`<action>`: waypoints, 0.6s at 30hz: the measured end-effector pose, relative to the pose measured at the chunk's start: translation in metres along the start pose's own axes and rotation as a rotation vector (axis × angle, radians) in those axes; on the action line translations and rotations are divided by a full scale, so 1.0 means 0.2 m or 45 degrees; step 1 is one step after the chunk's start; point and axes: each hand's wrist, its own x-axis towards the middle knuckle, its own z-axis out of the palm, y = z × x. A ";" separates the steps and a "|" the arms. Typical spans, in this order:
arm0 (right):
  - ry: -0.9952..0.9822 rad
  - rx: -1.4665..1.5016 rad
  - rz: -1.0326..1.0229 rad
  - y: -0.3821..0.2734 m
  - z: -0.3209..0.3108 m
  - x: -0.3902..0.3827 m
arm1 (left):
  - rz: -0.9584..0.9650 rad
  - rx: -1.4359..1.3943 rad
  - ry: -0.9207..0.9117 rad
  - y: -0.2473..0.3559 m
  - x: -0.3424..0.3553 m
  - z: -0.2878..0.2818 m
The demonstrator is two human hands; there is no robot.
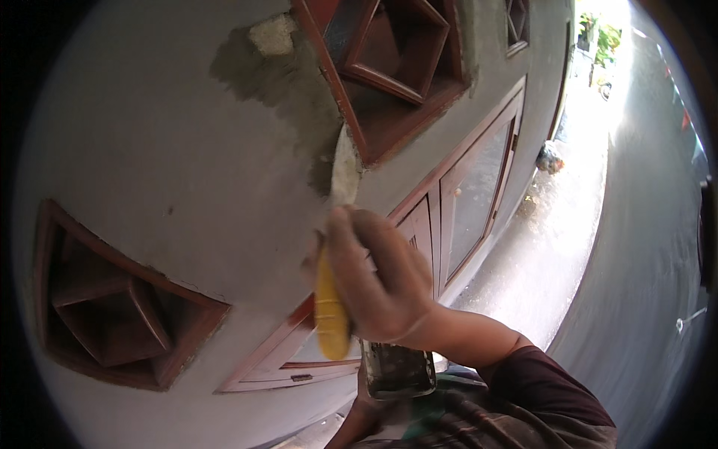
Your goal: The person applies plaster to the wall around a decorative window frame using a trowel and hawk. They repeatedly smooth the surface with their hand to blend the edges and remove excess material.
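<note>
My right hand is closed around the yellow handle of a putty knife. Its pale blade points up at the wall, beside the lower corner of a reddish-brown window frame. Around that corner the plaster has a damp dark patch, with a lighter spot at its top. Lower down, below my right wrist, my left hand grips a dark, smeared rectangular container. Most of the left fingers are hidden behind it.
A second reddish-brown window with a tilted square inside is set in the grey wall at left. Pinkish doors or shutters with glass stand lower down. A bundle lies by the wall's foot, along a sunlit path.
</note>
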 end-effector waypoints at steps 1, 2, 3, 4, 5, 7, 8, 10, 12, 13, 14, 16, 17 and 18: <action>-0.002 -0.061 -0.020 -0.02 0.03 0.00 | 0.073 0.329 -0.079 0.01 0.01 -0.01; -0.005 -0.123 -0.040 -0.03 0.05 0.01 | 0.165 0.652 -0.139 0.03 0.01 -0.02; 0.056 -0.119 0.016 -0.11 0.09 0.03 | 0.208 0.822 -0.142 0.04 -0.02 -0.06; 0.065 -0.138 0.036 -0.13 0.10 0.04 | 0.229 0.892 -0.167 0.05 -0.02 -0.08; 0.074 -0.156 0.057 -0.15 0.11 0.05 | 0.234 0.938 -0.190 0.05 -0.03 -0.10; 0.064 -0.154 0.052 -0.20 0.12 0.06 | 0.224 0.971 -0.222 0.04 -0.02 -0.14; 0.059 -0.153 0.051 -0.22 0.12 0.07 | 0.217 0.982 -0.236 0.03 -0.01 -0.15; 0.041 -0.105 0.011 -0.30 0.11 0.07 | 0.212 1.018 -0.264 0.03 0.00 -0.18; 0.010 -0.039 0.005 -0.33 0.08 0.08 | 0.212 1.054 -0.290 0.02 0.02 -0.19; 0.008 0.028 0.005 -0.34 0.05 0.09 | 0.238 1.076 -0.285 0.04 0.03 -0.19; 0.007 0.097 0.006 -0.35 0.02 0.10 | 0.253 1.092 -0.274 0.03 0.02 -0.20; 0.065 0.280 0.069 -0.33 -0.08 0.06 | 0.267 1.116 -0.293 0.04 0.03 -0.21; 0.084 0.352 0.104 -0.30 -0.13 0.03 | 0.259 1.113 -0.324 0.04 0.04 -0.21; 0.110 0.379 0.103 -0.28 -0.16 0.02 | 0.267 1.116 -0.312 0.04 0.04 -0.22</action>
